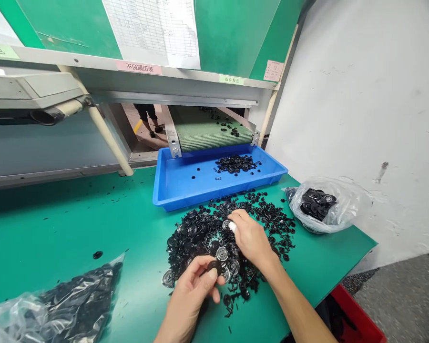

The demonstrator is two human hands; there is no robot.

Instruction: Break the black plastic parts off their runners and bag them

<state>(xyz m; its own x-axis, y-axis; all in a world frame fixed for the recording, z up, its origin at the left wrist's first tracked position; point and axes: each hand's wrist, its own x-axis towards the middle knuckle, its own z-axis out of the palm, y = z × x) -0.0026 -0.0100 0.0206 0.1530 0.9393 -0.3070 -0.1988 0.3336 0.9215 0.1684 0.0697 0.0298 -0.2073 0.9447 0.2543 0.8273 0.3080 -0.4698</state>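
Note:
My left hand pinches a black round plastic disc between thumb and fingers, just above the near side of a heap. My right hand reaches into the upper part of this heap, a white covering on one fingertip. Its fingers close around a round disc with a shiny grey ring, partly hidden by them. The heap of black plastic parts mixes round discs and small branched bits. Several discs show shiny ringed faces, such as the silvery disc between my hands.
Behind the heap stands a blue tray holding black parts, under the end of a green conveyor belt. Plastic bags of black parts lie right and front left. A red bin sits below the table's right edge. A person's legs show beyond the opening.

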